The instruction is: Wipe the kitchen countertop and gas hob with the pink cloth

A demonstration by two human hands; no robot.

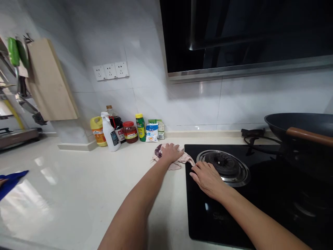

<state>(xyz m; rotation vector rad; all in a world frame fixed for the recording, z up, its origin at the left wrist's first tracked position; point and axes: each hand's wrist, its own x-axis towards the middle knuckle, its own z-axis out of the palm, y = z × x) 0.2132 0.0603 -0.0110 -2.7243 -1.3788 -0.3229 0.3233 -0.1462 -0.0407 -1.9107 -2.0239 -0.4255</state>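
Note:
A pale pink cloth [174, 166] with a dark purplish patch lies bunched on the counter, left of the black gas stove [200, 215]. My left hand [170, 152] presses down on the bunched part, fingers curled over it. From there a narrow end of the cloth stretches right, over the stove's edge. At that end is my right hand [208, 177], low over the stove beside the near burner [235, 182]. Its fingers are bent and close together, closed on the cloth's end; the fingertips are partly hidden.
Behind the cloth stand a seasoning bag [152, 133], a green bottle [141, 128], a red-lidded jar [130, 132], a white spray bottle [111, 133] and a yellow jug [99, 132]. A wok [299, 126] sits right, under the range hood [247, 38]. At far left, another person's hand touches a blue cloth [13, 182].

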